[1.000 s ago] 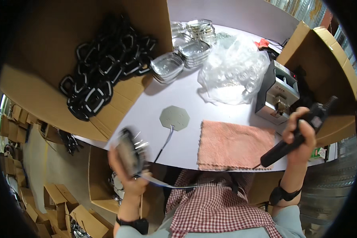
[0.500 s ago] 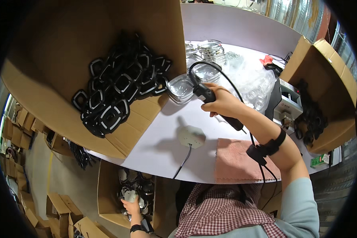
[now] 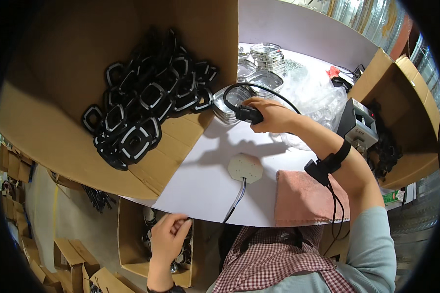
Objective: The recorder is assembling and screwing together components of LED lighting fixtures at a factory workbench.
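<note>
My right hand [image 3: 274, 116] is wrapped round a black electric screwdriver [image 3: 248, 115], with a cable looping up from its end. Most of its body is hidden behind the hand and forearm. It is held above the table, near the stacked clear covers [image 3: 224, 106]. Below it lies a pale eight-sided plate [image 3: 245, 167], whose wires run over the table's front edge. My left hand [image 3: 167, 239] hovers at that edge, above a cardboard box [image 3: 130, 239] of dark and pale parts. Its fingers are loosely bent, the thumb apart, and I see nothing in them.
A large carton [image 3: 29, 117] on the left holds many black frames [image 3: 153, 95]. A pink cloth [image 3: 305, 198] lies at the front right. Behind it are clear plastic bags [image 3: 313, 97], a small grey device [image 3: 359, 122] and another carton [image 3: 415, 97] with black parts.
My left hand has come up out of the lower box, away from a pale part, to the table edge. My right hand has turned the screwdriver and shifted slightly.
</note>
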Tool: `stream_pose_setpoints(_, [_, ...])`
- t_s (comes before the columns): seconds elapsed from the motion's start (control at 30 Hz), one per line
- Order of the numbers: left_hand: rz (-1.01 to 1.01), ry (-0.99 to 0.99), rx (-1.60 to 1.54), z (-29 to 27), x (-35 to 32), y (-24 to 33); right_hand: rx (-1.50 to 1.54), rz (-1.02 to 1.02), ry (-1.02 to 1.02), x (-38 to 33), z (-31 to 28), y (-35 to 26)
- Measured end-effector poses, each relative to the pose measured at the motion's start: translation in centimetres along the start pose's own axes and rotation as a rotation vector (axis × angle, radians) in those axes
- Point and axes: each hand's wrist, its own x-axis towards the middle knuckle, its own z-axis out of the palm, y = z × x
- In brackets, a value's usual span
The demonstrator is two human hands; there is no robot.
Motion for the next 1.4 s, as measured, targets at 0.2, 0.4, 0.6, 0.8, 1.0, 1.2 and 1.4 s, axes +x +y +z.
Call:
stream_pose_setpoints(0.2, [0.497,0.074,0.14,1.8,9.3,4.2,-0.068,-0.051,0.02,-4.3,-0.8,-1.6])
stream_pose_setpoints(0.4, [0.403,0.46,0.359,0.8,17.8,4.3,-0.168,0.138,-0.112,-16.2,-1.6,-6.5])
stream_pose_setpoints(0.6, [0.36,0.793,0.437,4.4,24.3,6.9,0.108,0.345,-0.167,-27.9,0.9,-8.9])
stream_pose_setpoints(0.8, [0.139,0.794,0.587,1.1,30.0,3.3,0.334,0.57,0.216,-32.2,2.7,-8.2])
stream_pose_setpoints(1.0, [0.287,0.866,0.471,1.8,29.3,1.5,0.865,0.887,0.489,-29.5,2.3,-3.8])
stream_pose_setpoints(1.2, [0.244,0.744,0.03,1.8,20.4,3.5,0.718,0.77,0.31,-23.5,2.1,0.0])
stream_pose_setpoints(1.4, [0.111,0.256,-0.993,5.2,14.5,6.1,0.528,0.787,0.168,-20.4,2.4,0.9])
